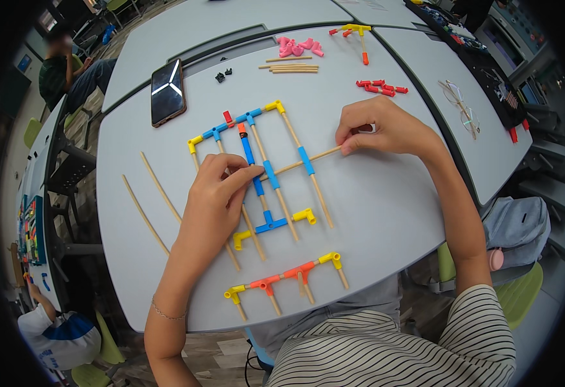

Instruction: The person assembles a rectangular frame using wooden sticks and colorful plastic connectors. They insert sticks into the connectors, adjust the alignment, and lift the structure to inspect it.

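Observation:
A frame of wooden sticks lies on the table, joined by blue connectors (250, 117) with a yellow elbow connector (274, 106) at each far corner. My right hand (385, 127) pinches one end of a wooden stick (325, 155). This stick runs leftward through a blue sleeve (305, 160) on the frame's right side. At the stick's other end, my left hand (218, 187) has thumb and forefinger closed on a blue connector (258, 185) in the middle; its exact grip is partly hidden. Nearer me lies a separate row of orange connectors (266, 284) with short sticks and yellow elbows.
Two loose sticks (145, 215) lie left of my left arm. Beyond the frame are a phone (168, 93), black bits (220, 77), pink connectors (298, 46), more sticks (293, 69) and red connectors (382, 88). Glasses (461, 108) rest on the right-hand table. Other people sit at left.

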Demonstrator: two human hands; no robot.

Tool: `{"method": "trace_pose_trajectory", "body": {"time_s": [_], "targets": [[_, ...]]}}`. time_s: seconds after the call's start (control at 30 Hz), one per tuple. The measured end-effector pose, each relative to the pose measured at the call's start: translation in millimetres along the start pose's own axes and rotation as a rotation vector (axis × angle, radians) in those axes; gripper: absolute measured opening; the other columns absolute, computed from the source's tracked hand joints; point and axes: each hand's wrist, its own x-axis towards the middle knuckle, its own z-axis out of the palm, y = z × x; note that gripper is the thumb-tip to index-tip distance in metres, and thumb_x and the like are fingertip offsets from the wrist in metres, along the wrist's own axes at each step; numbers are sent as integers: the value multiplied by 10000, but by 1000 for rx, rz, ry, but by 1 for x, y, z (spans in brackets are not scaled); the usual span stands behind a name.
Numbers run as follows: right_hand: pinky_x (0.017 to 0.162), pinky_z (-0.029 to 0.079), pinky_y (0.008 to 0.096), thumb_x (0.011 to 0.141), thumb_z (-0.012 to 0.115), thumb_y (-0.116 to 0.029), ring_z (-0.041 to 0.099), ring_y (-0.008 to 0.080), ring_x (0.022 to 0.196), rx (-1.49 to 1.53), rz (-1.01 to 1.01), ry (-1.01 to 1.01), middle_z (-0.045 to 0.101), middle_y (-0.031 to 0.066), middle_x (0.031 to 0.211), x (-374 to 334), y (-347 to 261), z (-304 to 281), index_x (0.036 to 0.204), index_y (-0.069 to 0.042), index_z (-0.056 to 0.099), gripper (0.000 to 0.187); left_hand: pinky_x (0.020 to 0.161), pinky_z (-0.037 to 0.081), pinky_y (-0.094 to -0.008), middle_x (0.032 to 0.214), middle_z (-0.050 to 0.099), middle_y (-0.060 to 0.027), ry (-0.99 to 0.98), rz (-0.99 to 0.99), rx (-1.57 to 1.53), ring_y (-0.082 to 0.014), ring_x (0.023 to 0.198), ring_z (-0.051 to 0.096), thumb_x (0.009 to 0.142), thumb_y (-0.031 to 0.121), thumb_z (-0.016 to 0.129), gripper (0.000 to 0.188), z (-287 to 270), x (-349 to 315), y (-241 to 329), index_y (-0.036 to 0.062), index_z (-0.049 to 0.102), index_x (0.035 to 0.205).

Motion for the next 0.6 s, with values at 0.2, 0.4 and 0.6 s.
{"method": "trace_pose_trajectory", "body": {"time_s": [0.2, 0.4, 0.6], "targets": [[694, 493, 301, 835, 746, -149, 620, 176, 747, 26, -13, -1, 681, 66, 824, 3, -1, 10, 886, -16, 725, 143, 791, 567, -329, 1041, 634, -95, -18, 63, 159, -222, 936, 635, 818, -116, 643, 332, -5, 0, -4, 72, 743, 1074], [683, 487, 311, 866, 723, -163, 611, 200, 735, 8, -74, 12, 670, 73, 813, 6, 3, 17, 895, -19, 726, 147, 796, 583, -335, 1046, 637, -99, -2, 114, 188, -229, 942, 650, 786, -162, 628, 368, -2, 0, -9, 53, 733, 1066], [644, 471, 294, 835, 764, -180, 592, 172, 714, -9, -38, 21, 654, 58, 792, 6, -2, 18, 867, -17, 707, 176, 780, 582, -330, 1059, 627, -102, -12, 86, 95, -238, 974, 632, 779, -152, 647, 364, -5, 1, -7, 47, 721, 1074]]}}
